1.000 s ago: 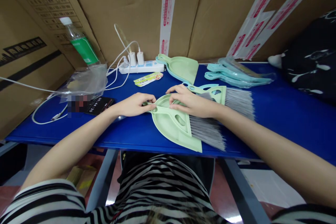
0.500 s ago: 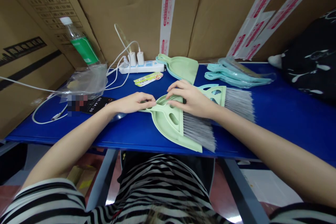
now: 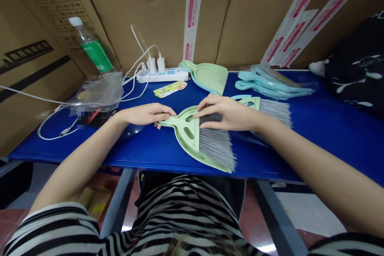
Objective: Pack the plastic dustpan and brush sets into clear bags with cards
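Observation:
A light green hand brush (image 3: 194,128) with grey bristles lies in a light green dustpan (image 3: 186,146), their handles together at the left. My left hand (image 3: 147,114) is closed round the handles, thumb above and fingertips showing below. My right hand (image 3: 223,112) reaches over the bristles, its fingers apart and their tips at the brush head's right edge. Behind my right wrist, another green brush (image 3: 255,103) with grey bristles lies partly hidden, a blue piece beside it.
At the back are a stacked green dustpan (image 3: 211,75) with a blue one beneath, wrapped blue dustpans (image 3: 270,84), a power strip (image 3: 177,74) and a sachet (image 3: 170,89). To the left stand a bottle (image 3: 97,54), plastic bag (image 3: 103,90) and phone (image 3: 103,118). Cardboard walls the blue table (image 3: 324,140).
The green brush has shifted left, deeper into its dustpan, and their handles now line up. My right hand has slid slightly right, over the bristles. My left hand stays at the handles.

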Tool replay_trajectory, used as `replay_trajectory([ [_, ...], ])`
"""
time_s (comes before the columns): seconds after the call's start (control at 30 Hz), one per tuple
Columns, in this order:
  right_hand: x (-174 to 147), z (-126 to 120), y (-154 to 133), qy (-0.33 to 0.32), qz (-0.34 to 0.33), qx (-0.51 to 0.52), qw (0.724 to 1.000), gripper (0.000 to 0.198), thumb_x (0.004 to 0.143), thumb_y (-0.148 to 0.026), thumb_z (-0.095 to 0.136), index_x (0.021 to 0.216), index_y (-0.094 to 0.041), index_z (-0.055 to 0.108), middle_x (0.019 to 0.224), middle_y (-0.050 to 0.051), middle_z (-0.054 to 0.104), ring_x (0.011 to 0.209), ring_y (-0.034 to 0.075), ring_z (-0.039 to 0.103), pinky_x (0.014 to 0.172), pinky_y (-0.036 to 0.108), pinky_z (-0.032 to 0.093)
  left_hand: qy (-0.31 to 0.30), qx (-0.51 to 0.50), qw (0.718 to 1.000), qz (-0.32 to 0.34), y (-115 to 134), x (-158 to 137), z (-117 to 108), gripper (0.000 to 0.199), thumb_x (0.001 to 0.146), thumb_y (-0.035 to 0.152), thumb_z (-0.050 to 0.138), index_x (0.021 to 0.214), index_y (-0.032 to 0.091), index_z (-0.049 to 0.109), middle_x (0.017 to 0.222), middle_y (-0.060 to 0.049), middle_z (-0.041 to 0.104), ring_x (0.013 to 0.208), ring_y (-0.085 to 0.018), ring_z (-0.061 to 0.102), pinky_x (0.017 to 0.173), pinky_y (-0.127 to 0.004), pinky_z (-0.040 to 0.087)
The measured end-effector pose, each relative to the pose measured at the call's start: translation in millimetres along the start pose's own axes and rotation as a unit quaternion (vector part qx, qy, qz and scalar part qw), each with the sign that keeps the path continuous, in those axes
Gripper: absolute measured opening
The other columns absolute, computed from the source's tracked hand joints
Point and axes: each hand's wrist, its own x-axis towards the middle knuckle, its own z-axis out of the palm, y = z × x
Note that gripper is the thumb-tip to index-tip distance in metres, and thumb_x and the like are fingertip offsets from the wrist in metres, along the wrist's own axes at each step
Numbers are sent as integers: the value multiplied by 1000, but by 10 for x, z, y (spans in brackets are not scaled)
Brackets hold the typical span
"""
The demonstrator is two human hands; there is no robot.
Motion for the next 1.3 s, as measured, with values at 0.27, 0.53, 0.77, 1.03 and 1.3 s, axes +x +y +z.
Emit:
replay_trajectory([
  [0.27, -14, 29, -5, -1, -13, -5, 1000, 46, 88, -56, 63, 114, -20, 74, 109, 14, 67, 94, 24, 64, 83, 41, 51, 30, -45, 998, -19, 49, 91, 135, 35, 87, 46, 60, 93, 13, 67, 67, 1, 61, 48, -7, 54, 48, -17, 42],
  [0.53, -19, 22, -12, -9, -2, -3, 1000, 45, 89, -57, 60, 116, -23, 73, 112, 12, 68, 99, 25, 64, 86, 42, 50, 16, -61, 997, -37, 32, 88, 114, 36, 86, 45, 61, 101, 12, 68, 71, 0, 63, 51, -8, 56, 50, -19, 47],
  [0.77, -29, 40, 0, -13, -11, 2, 1000, 61, 87, -70, 53, 120, -22, 71, 114, 13, 66, 101, 26, 62, 89, 45, 47, 6, -56, 998, -27, 48, 96, 104, 37, 86, 46, 63, 96, 11, 68, 65, 1, 61, 46, -5, 51, 45, -15, 40],
  [1.03, -30, 57, -37, -23, -6, -9, 1000, 70, 84, -73, 54, 136, -26, 61, 124, 15, 58, 111, 31, 54, 95, 52, 43, -15, -79, 996, -28, 21, 82, 83, 38, 86, 48, 65, 99, 12, 66, 72, 0, 64, 49, -5, 54, 49, -16, 44],
  [1.3, -31, 94, -30, -59, 15, -7, 998, 76, 85, -75, 50, 140, -24, 58, 140, 20, 51, 127, 36, 47, 102, 60, 37, -29, -101, 994, -31, 8, 76, 79, 41, 86, 51, 66, 99, 13, 64, 73, 0, 63, 51, -6, 54, 50, -16, 45],
])
